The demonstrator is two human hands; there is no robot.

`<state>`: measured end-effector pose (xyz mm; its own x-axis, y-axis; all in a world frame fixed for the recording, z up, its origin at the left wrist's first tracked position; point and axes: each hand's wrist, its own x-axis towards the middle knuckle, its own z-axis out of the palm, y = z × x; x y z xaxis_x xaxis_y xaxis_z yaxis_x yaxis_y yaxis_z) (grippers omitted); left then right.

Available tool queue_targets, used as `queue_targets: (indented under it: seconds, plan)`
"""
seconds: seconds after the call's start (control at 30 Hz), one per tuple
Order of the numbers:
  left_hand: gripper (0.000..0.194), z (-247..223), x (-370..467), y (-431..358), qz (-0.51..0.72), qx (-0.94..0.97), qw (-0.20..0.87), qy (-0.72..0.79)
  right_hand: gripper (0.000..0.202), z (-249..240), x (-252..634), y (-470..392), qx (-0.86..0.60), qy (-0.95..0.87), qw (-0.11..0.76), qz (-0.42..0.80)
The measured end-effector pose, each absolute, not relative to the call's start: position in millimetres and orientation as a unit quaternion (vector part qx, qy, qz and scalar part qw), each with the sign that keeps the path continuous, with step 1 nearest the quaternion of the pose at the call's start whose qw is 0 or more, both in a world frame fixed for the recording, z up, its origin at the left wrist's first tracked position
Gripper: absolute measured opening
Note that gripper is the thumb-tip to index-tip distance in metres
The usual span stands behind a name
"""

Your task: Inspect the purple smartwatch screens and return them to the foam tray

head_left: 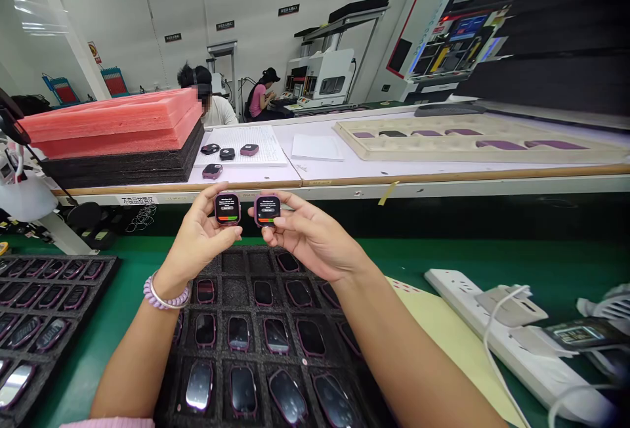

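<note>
Two smartwatch bodies, the left watch point(227, 209) and the right watch point(267, 211), stand upright, lit screens facing the camera, side by side above the foam tray point(236, 297), each pinched between fingertips of the left hand point(201, 241) and right hand point(305, 234).

Bare forearms; a lilac spiral hair tie point(165, 298) and thin bangle circle the wrist below the left hand point(199, 239); pink sleeve point(105, 422) near that elbow.

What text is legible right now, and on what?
White label strip on the shelf edge: "不良品放置区".
Lit screens of the two small square purple watch bodies, one in the left hand, one in the right hand: too small to read.
Black wall signs: blurred.
</note>
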<state>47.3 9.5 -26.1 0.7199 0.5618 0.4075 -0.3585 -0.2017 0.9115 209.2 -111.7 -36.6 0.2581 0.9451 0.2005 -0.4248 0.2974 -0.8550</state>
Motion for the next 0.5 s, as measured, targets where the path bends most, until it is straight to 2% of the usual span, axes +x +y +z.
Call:
queue_targets:
  seconds: [0.1, 0.33, 0.5]
  plan:
    - [0.062, -26.6, 47.7, 10.2, 0.38, 0.685, 0.616, 0.08, 0.041, -37.1, 209.9, -111.5, -0.344, -0.374, 0.714, 0.481]
    - [0.035, -26.3, 47.5, 11.7, 0.4, 0.703, 0.574, 0.131, 0.041, -37.5, 210.0, -111.0, -0.336, -0.377, 0.714, 0.486]
    - [0.04, -25.9, 46.1, 12.5, 0.396, 0.708, 0.575, 0.109, 0.041, -36.7, 211.3, -112.0, -0.332, -0.38, 0.715, 0.484]
